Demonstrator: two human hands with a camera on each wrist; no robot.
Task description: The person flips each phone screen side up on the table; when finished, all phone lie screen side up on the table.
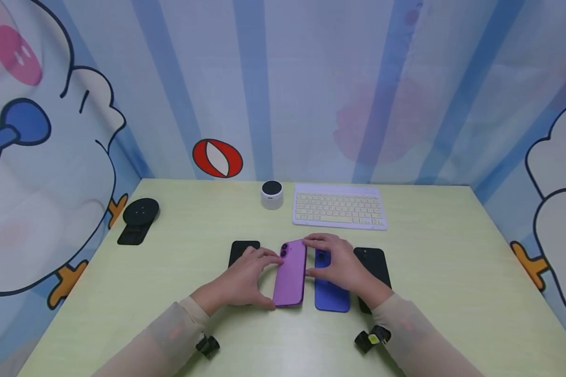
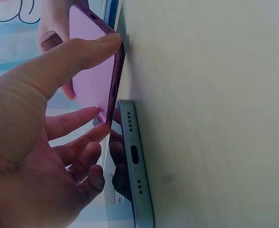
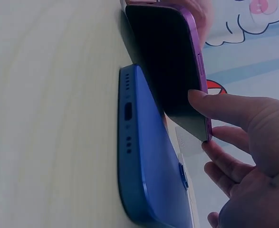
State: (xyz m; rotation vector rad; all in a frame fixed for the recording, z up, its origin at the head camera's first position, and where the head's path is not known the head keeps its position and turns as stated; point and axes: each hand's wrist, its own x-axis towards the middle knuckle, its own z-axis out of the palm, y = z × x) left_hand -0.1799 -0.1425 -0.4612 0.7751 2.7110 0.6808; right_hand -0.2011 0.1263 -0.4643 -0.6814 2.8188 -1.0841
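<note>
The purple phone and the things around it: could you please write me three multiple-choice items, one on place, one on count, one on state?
1. Where is the keyboard?
A. at the table's far edge, beyond the phones
B. under the left hand
C. on top of the blue phone

2. How many phones are on the table?
A. two
B. four
C. six

3. How is the purple phone lying?
A. flat, untouched
B. tilted up on one long edge, between both hands
C. stacked on the keyboard

Answers:
1. A, it sits behind the row, beside the small speaker.
2. B, black phone, purple, blue phone, another black phone.
3. B, the wrist views show it raised off the table, left hand and right hand touching its sides.
</note>
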